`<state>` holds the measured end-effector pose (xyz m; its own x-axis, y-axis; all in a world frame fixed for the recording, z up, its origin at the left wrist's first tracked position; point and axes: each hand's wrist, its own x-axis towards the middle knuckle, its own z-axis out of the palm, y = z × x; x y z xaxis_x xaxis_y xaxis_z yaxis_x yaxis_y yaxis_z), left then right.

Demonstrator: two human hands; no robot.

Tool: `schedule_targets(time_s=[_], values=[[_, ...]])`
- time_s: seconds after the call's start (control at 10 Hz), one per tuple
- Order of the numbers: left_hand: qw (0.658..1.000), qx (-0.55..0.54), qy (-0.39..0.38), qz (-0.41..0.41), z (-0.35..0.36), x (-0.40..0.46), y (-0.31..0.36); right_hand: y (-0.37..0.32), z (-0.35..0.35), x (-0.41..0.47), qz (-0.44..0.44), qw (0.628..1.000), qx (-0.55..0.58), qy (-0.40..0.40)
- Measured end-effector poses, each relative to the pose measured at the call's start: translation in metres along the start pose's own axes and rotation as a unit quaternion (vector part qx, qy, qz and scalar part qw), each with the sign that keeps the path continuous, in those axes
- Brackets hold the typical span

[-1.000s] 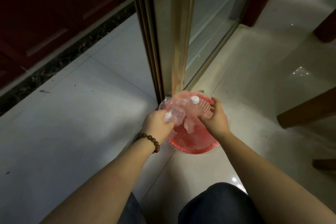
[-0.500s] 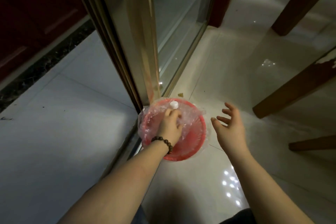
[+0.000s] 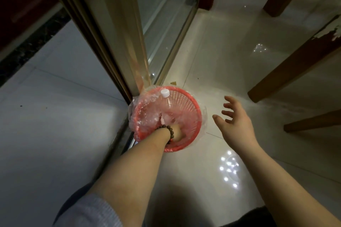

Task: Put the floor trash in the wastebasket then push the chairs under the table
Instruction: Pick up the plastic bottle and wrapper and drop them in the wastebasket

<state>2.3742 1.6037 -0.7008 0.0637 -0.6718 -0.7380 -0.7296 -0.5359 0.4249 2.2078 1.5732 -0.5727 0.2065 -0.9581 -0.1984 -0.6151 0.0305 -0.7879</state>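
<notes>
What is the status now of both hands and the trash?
Left hand deep inside red plastic mesh wastebasket, fingers hidden. Right hand open, beside it. Clear white-capped bottle inside.

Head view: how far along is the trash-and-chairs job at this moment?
Done: a capped plastic bottle sits in the red wastebasket. In hand: the left hand reaches deep into the basket; the right hand hovers open beside it. Left: a small scrap on the floor; chair legs untouched.

Dim, soft, glare on floor [image 3: 228,169]
</notes>
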Motion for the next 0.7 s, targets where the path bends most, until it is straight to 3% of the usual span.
schedule_targets(time_s=[0.2, 0.3, 0.7], values=[[0.983, -0.048, 0.17, 0.044, -0.023, -0.034, -0.001, -0.006, 0.001, 0.004, -0.018, 1.0, -0.024, 0.002], [0.976, -0.044, 0.208, 0.036, -0.043, -0.072, 0.006, -0.027, -0.013, -0.006, -0.023, 0.998, -0.06, 0.002], [0.968, 0.045, 0.242, 0.058, -0.148, -0.356, 0.126, -0.195, -0.186, -0.134, 0.009, 0.99, -0.127, -0.054]])
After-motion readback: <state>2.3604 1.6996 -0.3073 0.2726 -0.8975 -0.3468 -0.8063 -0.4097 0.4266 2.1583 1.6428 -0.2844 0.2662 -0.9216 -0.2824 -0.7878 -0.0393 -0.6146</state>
